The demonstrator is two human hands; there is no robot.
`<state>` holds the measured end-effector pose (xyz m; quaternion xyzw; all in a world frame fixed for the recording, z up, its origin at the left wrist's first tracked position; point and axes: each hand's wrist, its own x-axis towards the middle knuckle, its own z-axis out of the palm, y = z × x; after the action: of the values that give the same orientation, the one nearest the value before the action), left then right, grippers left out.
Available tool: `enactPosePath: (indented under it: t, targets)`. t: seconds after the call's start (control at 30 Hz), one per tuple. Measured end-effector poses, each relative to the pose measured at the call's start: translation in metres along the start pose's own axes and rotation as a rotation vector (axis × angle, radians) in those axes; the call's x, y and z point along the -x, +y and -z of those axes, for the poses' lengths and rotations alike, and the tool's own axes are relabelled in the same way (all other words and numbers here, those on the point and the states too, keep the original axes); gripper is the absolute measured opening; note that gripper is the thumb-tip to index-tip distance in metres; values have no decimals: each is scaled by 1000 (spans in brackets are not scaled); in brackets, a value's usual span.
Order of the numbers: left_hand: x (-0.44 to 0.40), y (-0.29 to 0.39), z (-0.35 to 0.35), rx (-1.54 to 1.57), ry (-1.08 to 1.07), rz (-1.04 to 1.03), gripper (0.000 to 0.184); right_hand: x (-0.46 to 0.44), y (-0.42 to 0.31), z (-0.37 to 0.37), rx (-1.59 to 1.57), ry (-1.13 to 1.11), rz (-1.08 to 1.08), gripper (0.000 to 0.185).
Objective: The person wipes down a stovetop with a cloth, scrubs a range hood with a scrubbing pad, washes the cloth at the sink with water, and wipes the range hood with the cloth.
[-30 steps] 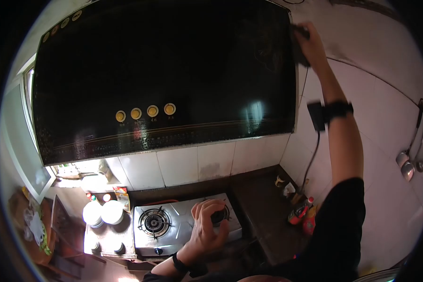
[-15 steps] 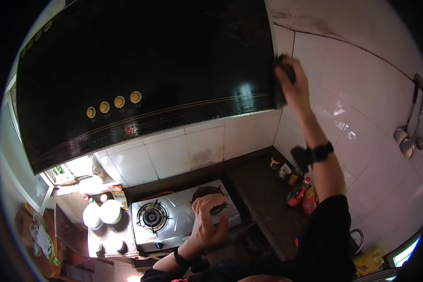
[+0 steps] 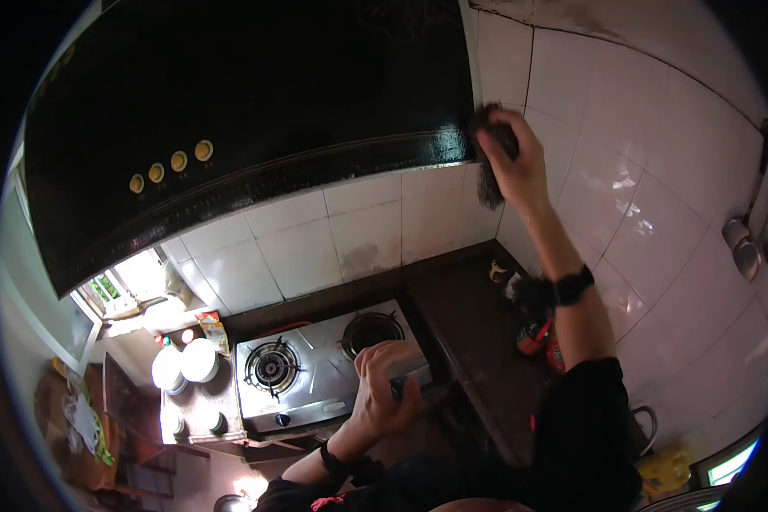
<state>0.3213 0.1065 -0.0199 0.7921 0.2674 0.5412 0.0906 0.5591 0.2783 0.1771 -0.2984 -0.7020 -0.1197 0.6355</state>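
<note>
My right hand (image 3: 516, 162) is raised and closed around a dark bristly brush (image 3: 491, 171), at the lower right corner of the black range hood (image 3: 264, 94). The bristles hang down beside the hood's right edge, near the tiled wall. My left hand (image 3: 384, 388) hovers low over the front right of the steel gas stove (image 3: 316, 363), its fingers curved and apart, holding nothing. Four yellow round knobs (image 3: 179, 160) sit on the hood's face.
White bowls (image 3: 200, 361) stand on a small table left of the stove. On the dark counter (image 3: 461, 333) at right are bottles (image 3: 533, 336). Ladles (image 3: 742, 247) hang on the right wall. A window (image 3: 136, 277) is at left.
My right hand has moved down along the hood's right edge with the brush. The view has shifted, so the hood appears farther left. My left hand has stayed over the stove.
</note>
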Motion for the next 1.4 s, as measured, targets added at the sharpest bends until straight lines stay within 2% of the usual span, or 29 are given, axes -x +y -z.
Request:
enactPosePath:
  t: [0.1, 0.17, 0.3, 0.37, 0.43, 0.63, 0.7, 0.73, 0.9, 0.97, 1.03, 1.1, 1.2, 1.23, 1.33, 1.37, 1.4]
  targets:
    - [3, 5, -5, -25, -8, 5, 49, 3, 6, -3, -40, 87, 82, 27]
    - [3, 7, -5, -39, -18, -3, 48, -35, 6, -4, -141, 11, -123, 27]
    - [4, 11, -13, 19, 66, 54, 46, -34, -2, -4, -190, 17, -199, 26]
    - [7, 10, -15, 19, 106, 92, 45, 12, -4, -2, -22, 59, -4, 25]
    - [10, 5, -18, 24, 125, 45, 47, 32, -6, -3, -49, 72, -14, 24]
    - [8, 14, -20, 8, 93, 129, 44, 18, -22, -5, -89, 118, -135, 21]
    - [11, 14, -21, -28, 102, 142, 44, 41, -19, -10, 91, 190, 144, 18]
    - [11, 13, -22, -52, 111, 146, 44, 49, -19, -10, 65, 155, 179, 18]
    - [26, 10, -17, -93, 136, 198, 45, 46, -25, -16, 11, 191, 79, 20]
    - [32, 8, -13, -90, 153, 202, 45, 52, -39, -27, 132, 231, 115, 19]
    - [38, 5, -7, -87, 225, 203, 49, 58, -63, -42, 100, 92, 151, 18]
    - [42, 3, 7, -93, 198, 218, 49, 50, -66, -39, 192, 112, 80, 17]
    - [56, -4, 41, -106, 170, 216, 48, 44, -50, -33, 210, 278, -70, 18]
    - [60, -7, 51, -99, 174, 213, 48, 46, -63, -42, 225, 276, -69, 18]
    - [80, -17, 79, -76, 162, 233, 46, 55, -87, -67, 406, 202, 135, 14]
    - [89, -17, 93, -72, 152, 240, 46, 55, -82, -63, 411, 197, 124, 14]
    - [97, -17, 106, -99, 119, 241, 45, 52, -74, -56, 359, 263, -16, 16]
